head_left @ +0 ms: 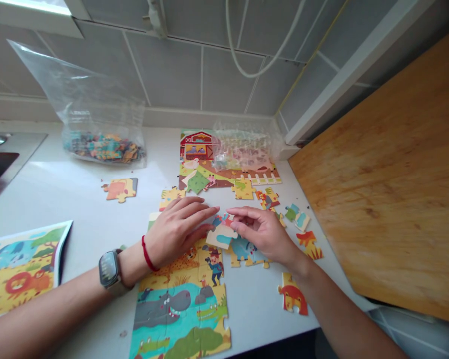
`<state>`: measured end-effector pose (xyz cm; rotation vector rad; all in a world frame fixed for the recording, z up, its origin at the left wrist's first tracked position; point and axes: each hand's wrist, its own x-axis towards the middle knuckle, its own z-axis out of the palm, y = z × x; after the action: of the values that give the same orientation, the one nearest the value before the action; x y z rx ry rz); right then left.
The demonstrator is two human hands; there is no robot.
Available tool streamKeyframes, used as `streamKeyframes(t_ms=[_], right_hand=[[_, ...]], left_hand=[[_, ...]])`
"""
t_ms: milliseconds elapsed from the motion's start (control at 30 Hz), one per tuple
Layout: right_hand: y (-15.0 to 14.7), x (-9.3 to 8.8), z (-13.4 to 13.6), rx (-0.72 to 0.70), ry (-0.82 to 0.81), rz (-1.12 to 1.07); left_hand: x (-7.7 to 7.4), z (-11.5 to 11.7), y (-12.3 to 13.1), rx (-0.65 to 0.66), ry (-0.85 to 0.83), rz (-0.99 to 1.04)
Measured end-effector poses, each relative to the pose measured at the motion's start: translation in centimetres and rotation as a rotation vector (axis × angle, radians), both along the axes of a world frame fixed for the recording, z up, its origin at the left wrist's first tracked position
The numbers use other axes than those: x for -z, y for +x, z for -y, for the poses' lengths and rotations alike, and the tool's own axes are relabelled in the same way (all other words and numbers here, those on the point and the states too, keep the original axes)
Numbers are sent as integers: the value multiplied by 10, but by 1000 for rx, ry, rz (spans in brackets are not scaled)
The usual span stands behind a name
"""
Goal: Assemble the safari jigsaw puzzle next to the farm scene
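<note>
white counter (pixel 67 199): left hand (pixel 177 232) fingers extended, touching jigsaw piece (pixel 220 235); right hand (pixel 264 234) fingers narrow, pinching same piece's edge.

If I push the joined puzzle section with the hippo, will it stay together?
The joined hippo section will probably slide easily on the smooth white counter. Its pieces seem only interlocked, so it may split along the seams, though each looks like stiff card.

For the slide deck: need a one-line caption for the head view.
Left hand and right hand meet at a jigsaw piece beside a partly joined animal puzzle on a white countertop.
</note>
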<state>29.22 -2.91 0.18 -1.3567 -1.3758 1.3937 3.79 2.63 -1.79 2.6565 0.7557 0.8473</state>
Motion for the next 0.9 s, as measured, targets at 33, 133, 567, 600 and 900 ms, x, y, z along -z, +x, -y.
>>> streamKeyframes(t_ms=[33, 133, 567, 600, 900], right_hand=[[0, -1, 0, 15, -33, -48], [-2, -3, 1, 95, -108, -212], [-20, -5, 9, -24, -213, -307], [-20, -5, 11, -59, -172, -243], [7, -9, 2, 112, 277, 304]], left_hand=[[-1, 0, 0, -10, -13, 18], [-6, 2, -2, -52, -107, 93], [-23, 17, 15, -33, -764, 500], [-25, 15, 15, -46, -831, 543], [-20, 2, 8, -161, -614, 240]])
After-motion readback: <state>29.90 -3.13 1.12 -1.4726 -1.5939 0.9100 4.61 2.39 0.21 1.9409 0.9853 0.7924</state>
